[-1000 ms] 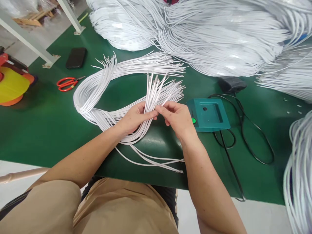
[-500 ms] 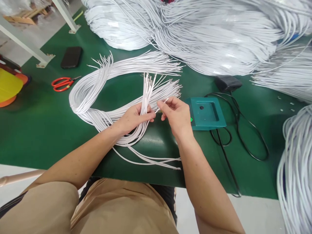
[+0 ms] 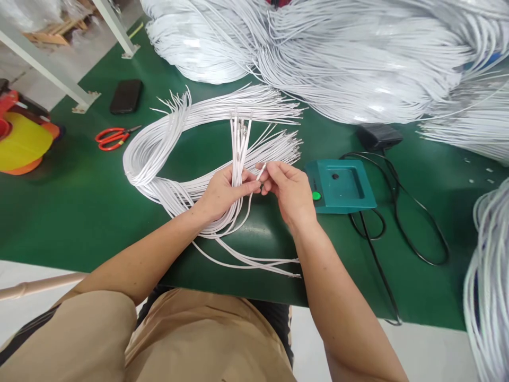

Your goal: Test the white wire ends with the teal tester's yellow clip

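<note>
My left hand point(image 3: 220, 193) is closed around a small upright bunch of white wires point(image 3: 239, 146), their stripped ends pointing away from me. My right hand point(image 3: 289, 190) pinches the end of a single white wire point(image 3: 259, 173) right beside that bunch, thumb and forefinger together. Both hands hover over a looped bundle of white wires point(image 3: 159, 140) lying on the green table point(image 3: 79, 212). A few loose wires point(image 3: 254, 261) trail toward the table's near edge.
A teal box with a green button point(image 3: 341, 185) sits right of my right hand, with black cables point(image 3: 401, 228) and a black adapter point(image 3: 378, 136). Big heaps of white wire point(image 3: 338, 58) fill the back. Red scissors point(image 3: 112, 137) and a black phone point(image 3: 126, 96) lie at left.
My right hand has drawn one wire out of the fan of ends and brought it close to the bunch in my left hand. The bunch stands more upright now.
</note>
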Available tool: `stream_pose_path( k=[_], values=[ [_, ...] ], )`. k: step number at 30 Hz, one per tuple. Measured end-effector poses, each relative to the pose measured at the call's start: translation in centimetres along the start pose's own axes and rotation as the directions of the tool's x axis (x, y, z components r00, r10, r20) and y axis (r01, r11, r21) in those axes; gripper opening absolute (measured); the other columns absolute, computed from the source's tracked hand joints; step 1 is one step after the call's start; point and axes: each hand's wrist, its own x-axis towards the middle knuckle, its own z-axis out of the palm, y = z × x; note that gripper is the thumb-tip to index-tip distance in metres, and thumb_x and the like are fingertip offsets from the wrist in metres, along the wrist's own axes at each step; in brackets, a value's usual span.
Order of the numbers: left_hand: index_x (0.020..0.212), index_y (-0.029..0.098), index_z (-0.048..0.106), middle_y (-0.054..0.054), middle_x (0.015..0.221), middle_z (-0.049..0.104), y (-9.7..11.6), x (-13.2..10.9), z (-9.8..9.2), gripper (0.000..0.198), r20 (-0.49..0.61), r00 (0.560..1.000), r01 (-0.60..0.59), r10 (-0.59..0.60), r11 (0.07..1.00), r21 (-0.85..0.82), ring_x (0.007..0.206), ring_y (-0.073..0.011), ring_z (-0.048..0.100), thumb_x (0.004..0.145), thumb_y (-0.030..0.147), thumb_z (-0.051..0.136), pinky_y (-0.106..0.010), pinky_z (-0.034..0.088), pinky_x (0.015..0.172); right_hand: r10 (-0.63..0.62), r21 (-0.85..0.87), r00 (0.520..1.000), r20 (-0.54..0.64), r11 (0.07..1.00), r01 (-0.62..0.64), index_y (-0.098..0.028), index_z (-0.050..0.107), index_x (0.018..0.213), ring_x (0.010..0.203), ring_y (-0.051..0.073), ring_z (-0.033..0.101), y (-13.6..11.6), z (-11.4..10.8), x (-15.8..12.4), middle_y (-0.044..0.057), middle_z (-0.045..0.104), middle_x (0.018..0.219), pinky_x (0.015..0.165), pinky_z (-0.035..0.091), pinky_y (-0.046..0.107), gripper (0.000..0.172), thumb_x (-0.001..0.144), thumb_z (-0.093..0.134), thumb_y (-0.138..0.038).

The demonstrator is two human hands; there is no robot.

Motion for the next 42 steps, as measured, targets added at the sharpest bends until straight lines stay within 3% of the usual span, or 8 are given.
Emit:
stream_pose_path(
  k=[8, 17, 20, 25, 29, 31, 39, 42],
  values=[
    [0.071, 0.015, 0.053, 0.004, 0.067, 0.059, -0.2, 0.1, -0.2, 0.038, -0.028, 1.0, 0.01, -0.008, 0.998, 0.062, 0.062, -0.0088, 0.056, 0.062, 0.031, 0.086, -0.024, 0.046, 0.062, -0.001, -0.092, 1.0, -0.016, 0.996, -0.001, -0.017, 0.065, 0.07, 0.049, 0.007, 0.047, -0.3, 0.3, -0.3, -0.005, 0.056, 0.057, 0.05, 0.041, 0.022, 0.026, 0.067, 0.079, -0.038],
    [0.071, 0.016, 0.052, 0.004, 0.062, 0.058, -0.3, 0.3, -0.4, 0.037, 0.029, 0.999, 0.031, -0.032, 0.999, 0.025, 0.053, -0.0066, 0.052, 0.065, 0.03, 0.085, -0.021, 0.039, 0.052, 0.115, 0.059, 0.993, -0.011, 0.992, -0.114, -0.017, 0.064, 0.068, 0.048, 0.006, 0.046, -0.2, 0.4, -0.2, -0.005, 0.056, 0.058, 0.051, 0.042, 0.023, 0.018, 0.067, 0.075, -0.031],
    [0.075, 0.016, 0.051, 0.002, 0.068, 0.063, -0.3, 0.2, -0.2, 0.038, 0.038, 0.998, 0.045, -0.045, 0.999, -0.021, 0.059, -0.0091, 0.059, 0.064, 0.03, 0.085, -0.021, 0.04, 0.052, 0.167, 0.113, 0.985, 0.037, 0.979, -0.17, -0.017, 0.06, 0.063, 0.048, 0.006, 0.045, -0.3, 0.2, -0.1, -0.005, 0.053, 0.056, 0.051, 0.041, 0.023, 0.015, 0.068, 0.072, -0.026],
    [0.078, 0.017, 0.046, 0.0, 0.072, 0.068, 0.0, 0.0, 0.1, 0.038, 0.092, 0.995, 0.048, -0.04, 0.995, -0.082, 0.065, -0.0114, 0.065, 0.071, 0.032, 0.08, -0.022, 0.042, 0.055, 0.25, 0.204, 0.944, 0.217, 0.934, -0.294, -0.02, 0.045, 0.051, 0.049, 0.01, 0.048, -0.3, -0.5, 0.1, -0.007, 0.037, 0.043, 0.055, 0.043, 0.024, 0.03, 0.073, 0.065, -0.024],
    [0.077, 0.018, 0.041, 0.0, 0.07, 0.068, 0.3, -0.2, 0.3, 0.04, 0.126, 0.992, 0.038, -0.031, 0.998, -0.053, 0.063, -0.0112, 0.064, 0.075, 0.035, 0.077, -0.022, 0.042, 0.055, 0.268, 0.195, 0.946, 0.183, 0.933, -0.302, -0.018, 0.063, 0.072, 0.048, 0.008, 0.043, -0.7, -0.4, 0.0, -0.007, 0.046, 0.053, 0.054, 0.043, 0.024, 0.012, 0.072, 0.069, -0.029],
    [0.077, 0.019, 0.039, -0.001, 0.072, 0.069, 0.4, -0.2, 0.4, 0.04, 0.144, 0.989, 0.042, -0.037, 0.999, -0.029, 0.064, -0.0116, 0.065, 0.077, 0.036, 0.075, -0.023, 0.042, 0.056, 0.237, 0.177, 0.961, 0.142, 0.949, -0.26, -0.019, 0.069, 0.087, 0.048, 0.007, 0.041, -1.0, -0.3, -0.1, -0.008, 0.047, 0.056, 0.051, 0.041, 0.023, 0.021, 0.072, 0.07, -0.034],
    [0.077, 0.018, 0.044, 0.0, 0.071, 0.066, 0.2, -0.2, 0.2, 0.04, 0.116, 0.993, -0.007, 0.009, 1.0, -0.016, 0.064, -0.0118, 0.064, 0.074, 0.038, 0.078, -0.025, 0.047, 0.06, 0.204, 0.108, 0.973, 0.107, 0.971, -0.215, -0.015, 0.067, 0.07, 0.058, 0.009, 0.056, -0.9, -1.0, -0.1, -0.003, 0.061, 0.061, 0.062, 0.051, 0.025, 0.031, 0.061, 0.086, -0.037],
    [0.096, 0.017, 0.053, 0.0, 0.079, 0.067, -0.1, -0.2, -0.1, 0.038, 0.119, 0.993, -0.012, 0.019, 0.998, -0.059, 0.067, -0.0111, 0.065, 0.075, 0.037, 0.078, -0.023, 0.049, 0.062, 0.188, 0.106, 0.977, 0.101, 0.974, -0.199, -0.014, 0.071, 0.076, 0.062, 0.009, 0.06, -0.9, -1.2, -0.1, -0.001, 0.067, 0.066, 0.068, 0.054, 0.025, 0.029, 0.062, 0.086, -0.035]
  ],
)
